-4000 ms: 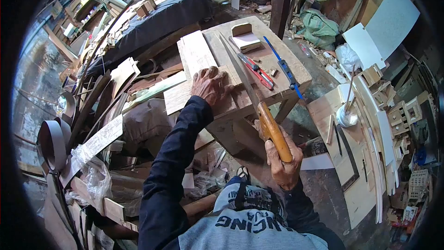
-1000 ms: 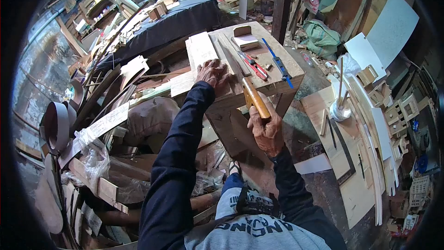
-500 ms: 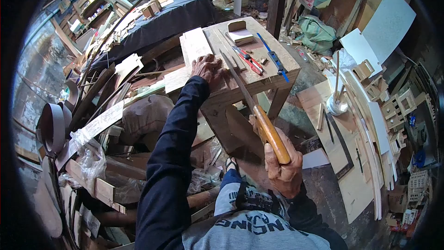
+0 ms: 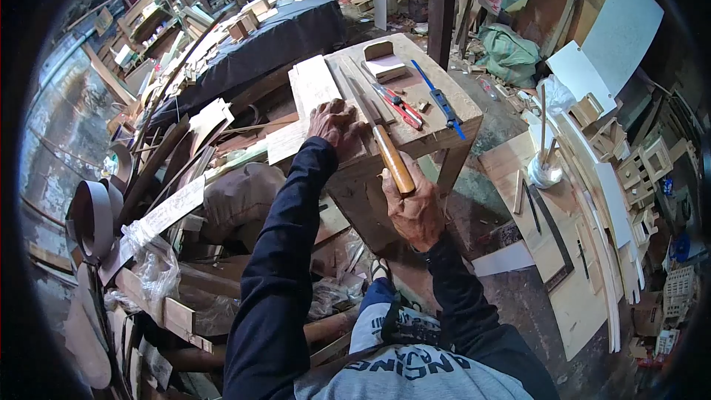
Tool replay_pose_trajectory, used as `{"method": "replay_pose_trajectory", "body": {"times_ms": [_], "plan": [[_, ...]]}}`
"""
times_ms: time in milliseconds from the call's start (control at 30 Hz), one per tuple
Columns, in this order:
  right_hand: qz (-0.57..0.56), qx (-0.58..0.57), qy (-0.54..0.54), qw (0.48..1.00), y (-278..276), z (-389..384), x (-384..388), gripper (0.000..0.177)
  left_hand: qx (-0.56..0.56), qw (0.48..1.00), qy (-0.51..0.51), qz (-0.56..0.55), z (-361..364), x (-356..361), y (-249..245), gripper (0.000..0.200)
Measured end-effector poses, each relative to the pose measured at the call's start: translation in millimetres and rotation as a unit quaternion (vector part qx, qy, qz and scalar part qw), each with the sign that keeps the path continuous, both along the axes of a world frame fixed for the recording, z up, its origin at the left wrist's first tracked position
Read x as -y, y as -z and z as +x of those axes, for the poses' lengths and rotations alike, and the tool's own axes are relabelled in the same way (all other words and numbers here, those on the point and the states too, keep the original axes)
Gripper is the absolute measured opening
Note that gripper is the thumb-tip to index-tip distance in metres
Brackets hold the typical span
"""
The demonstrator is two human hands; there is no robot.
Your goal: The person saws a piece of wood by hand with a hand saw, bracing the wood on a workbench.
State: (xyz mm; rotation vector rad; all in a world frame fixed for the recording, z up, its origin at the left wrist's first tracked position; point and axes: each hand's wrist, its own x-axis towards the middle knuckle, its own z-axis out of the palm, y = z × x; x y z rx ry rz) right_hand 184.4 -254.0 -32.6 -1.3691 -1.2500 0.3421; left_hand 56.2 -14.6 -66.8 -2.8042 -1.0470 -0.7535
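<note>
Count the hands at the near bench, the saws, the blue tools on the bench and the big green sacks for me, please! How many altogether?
Hands: 2, the left hand and the right hand
Saws: 1, the saw
Blue tools: 1, the blue tool
Green sacks: 1, the green sack
Total: 5

A: Specify wall and floor.
B: Left wall [image 4: 53,130]: patchy, bluish-grey. Floor [image 4: 478,189]: grey, scattered with wood scraps — lighting uneven.
A: Specify furniture and supports.
B: Rear table [image 4: 278,38]: dark cloth cover — dark upright post [image 4: 442,11] to its right.
</note>
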Motion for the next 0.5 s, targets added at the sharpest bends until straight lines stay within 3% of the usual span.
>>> {"method": "replay_pose_trajectory", "body": {"times_ms": [233, 333, 500], "plan": [[-0.015, -0.003, 0.008, 1.0, -2, 3, 2, 0.043, -0.01, 1.0, -0.009, 0.027, -1, -3, 5, 0.051], [0.02, -0.027, 0.0, 0.999, 6, 3, 1, 0.043, -0.022, 0.999, -0.026, 0.0, 0, 2, 0, 0.052], [-0.019, -0.016, -0.012, 1.0, -7, 4, 24, 0.044, -0.021, 0.999, -0.039, -0.031, -1, 4, -3, 0.049]]}}
